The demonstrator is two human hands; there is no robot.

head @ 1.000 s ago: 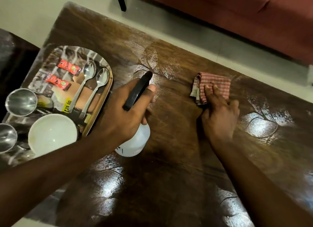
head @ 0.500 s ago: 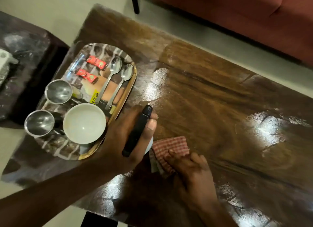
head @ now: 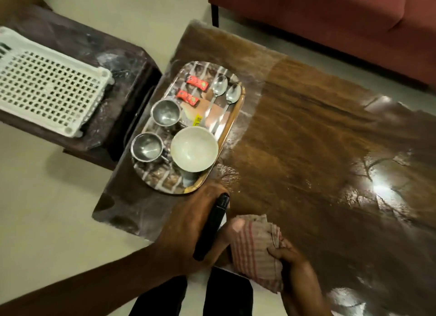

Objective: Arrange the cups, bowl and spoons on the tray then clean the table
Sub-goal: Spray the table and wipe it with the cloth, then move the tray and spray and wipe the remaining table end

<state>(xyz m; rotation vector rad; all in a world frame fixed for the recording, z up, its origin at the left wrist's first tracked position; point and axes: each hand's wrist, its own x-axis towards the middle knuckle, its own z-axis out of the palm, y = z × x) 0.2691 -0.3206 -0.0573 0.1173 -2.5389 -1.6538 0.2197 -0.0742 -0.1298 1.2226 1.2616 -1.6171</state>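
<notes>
A shiny tray (head: pixel 232 124) lies at the left end of the dark wooden table (head: pixel 306 150). It carries two steel cups (head: pixel 165 112) (head: pixel 146 147), a white bowl (head: pixel 194 149), two spoons (head: pixel 219 85) (head: pixel 233 94) and two red sachets (head: pixel 197 82). My left hand (head: pixel 188 233) is closed around a spray bottle with a black trigger (head: pixel 211 226), just below the tray's near corner. My right hand (head: pixel 290 256) grips a red checked cloth (head: pixel 254 247) at the table's near edge, right beside the bottle.
A white perforated plastic basket (head: pixel 47 87) rests on a dark side table (head: pixel 113 63) to the left. A red sofa (head: pixel 330 16) runs along the far side. Pale floor lies between them. Wet streaks shine on the right part of the tabletop.
My right hand dragged the cloth from the far middle of the table back to the near edge. My left hand with the bottle drew back toward me, below the tray. The view swung left.
</notes>
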